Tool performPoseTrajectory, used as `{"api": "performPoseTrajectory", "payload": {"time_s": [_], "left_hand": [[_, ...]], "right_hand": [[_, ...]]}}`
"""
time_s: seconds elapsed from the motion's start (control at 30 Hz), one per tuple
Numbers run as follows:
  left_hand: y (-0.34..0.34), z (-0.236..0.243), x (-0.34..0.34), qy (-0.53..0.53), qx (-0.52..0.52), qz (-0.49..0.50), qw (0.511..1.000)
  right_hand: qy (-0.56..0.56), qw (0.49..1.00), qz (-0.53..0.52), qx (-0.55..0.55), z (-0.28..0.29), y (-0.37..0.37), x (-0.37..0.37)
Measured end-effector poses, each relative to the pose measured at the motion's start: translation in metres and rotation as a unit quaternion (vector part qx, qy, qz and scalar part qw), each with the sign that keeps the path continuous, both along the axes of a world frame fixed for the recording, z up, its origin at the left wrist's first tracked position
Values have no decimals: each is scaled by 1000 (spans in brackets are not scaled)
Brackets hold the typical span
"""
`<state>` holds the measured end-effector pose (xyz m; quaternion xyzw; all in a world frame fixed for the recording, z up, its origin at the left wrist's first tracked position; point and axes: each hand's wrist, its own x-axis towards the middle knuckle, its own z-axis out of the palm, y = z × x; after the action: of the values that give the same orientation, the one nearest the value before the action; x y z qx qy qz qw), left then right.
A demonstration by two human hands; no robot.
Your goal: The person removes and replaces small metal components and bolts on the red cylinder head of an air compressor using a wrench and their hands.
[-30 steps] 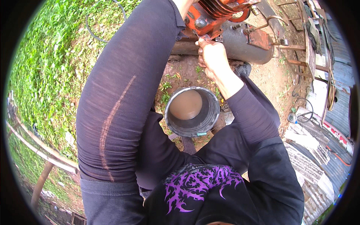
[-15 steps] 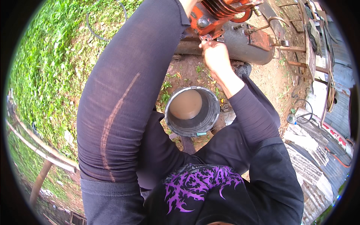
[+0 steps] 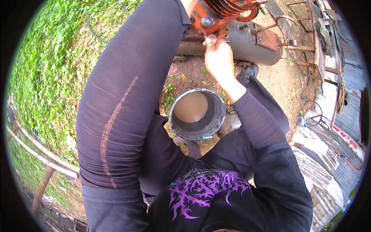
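Note:
An orange finned machine, which looks like a compressor pump [image 3: 218, 24], sits on a dark grey cylindrical tank [image 3: 253, 48] at the top. My right hand [image 3: 218, 58] reaches to the pump's lower edge, thumb and fingers pinched together against its base flange; whatever lies between the fingertips is too small to make out. Of my left hand [image 3: 188, 5], only the wrist area shows at the upper edge, beside the pump, with its fingers out of view. Between my legs stands a black bucket [image 3: 215, 118] holding murky brown water [image 3: 190, 107].
Bent metal pipe [image 3: 276, 24] and fittings stick up from the tank's right side. Wooden racks and corrugated sheets [image 3: 351, 116] line the right. Grass [image 3: 46, 65] with a dark hose loop [image 3: 92, 33] covers the left, near a bamboo rail [image 3: 46, 152].
My right hand has shifted slightly left and down along the pump's lower edge, its fingers still closed. My left arm has moved a little to the left.

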<state>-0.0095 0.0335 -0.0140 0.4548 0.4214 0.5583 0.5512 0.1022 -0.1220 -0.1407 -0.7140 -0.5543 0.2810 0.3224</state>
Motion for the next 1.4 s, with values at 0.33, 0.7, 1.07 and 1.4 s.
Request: {"api": "performPoseTrajectory", "payload": {"time_s": [0.33, 0.7, 1.07, 1.4], "left_hand": [[-7, 7, -5, 80, -10, 23, 996], [13, -12, -5, 60, 8, 15, 998], [4, 1, 0, 51, -13, 2, 999], [-9, 10, 1, 48, -37, -4, 998]], "right_hand": [[-2, 1000, 10, 25, 0, -20, 13], [-158, 985, 58, 39, 2, -2, 42], [-205, 975, 65, 63, 9, 9, 40], [-242, 966, 89, 6, 10, -2, 22]]}}
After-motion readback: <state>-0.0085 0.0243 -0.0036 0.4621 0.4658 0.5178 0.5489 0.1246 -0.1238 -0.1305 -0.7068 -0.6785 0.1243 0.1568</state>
